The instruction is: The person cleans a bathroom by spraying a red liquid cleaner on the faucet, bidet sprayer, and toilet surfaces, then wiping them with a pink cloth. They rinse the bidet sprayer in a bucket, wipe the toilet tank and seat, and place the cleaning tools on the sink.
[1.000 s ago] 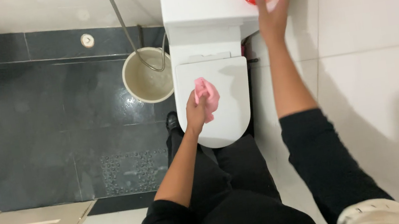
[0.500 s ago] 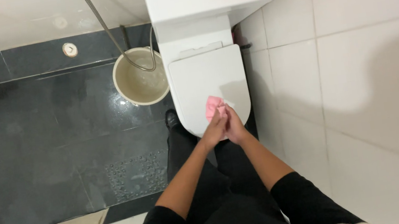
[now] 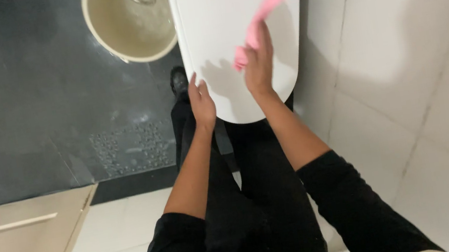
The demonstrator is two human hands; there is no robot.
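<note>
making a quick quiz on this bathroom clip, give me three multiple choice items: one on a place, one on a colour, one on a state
1. Where is the bucket?
A. on the floor to the left of the toilet
B. on the toilet lid
C. on the wooden board

2. What colour is the cloth?
A. blue
B. pink
C. green

3. How is the toilet lid?
A. shut
B. raised
C. taken off

Answers:
1 A, it stands on the dark floor beside the lid's left edge.
2 B, the cloth in the right hand is pink.
3 A, the lid lies flat, with the left hand at its edge.
</note>
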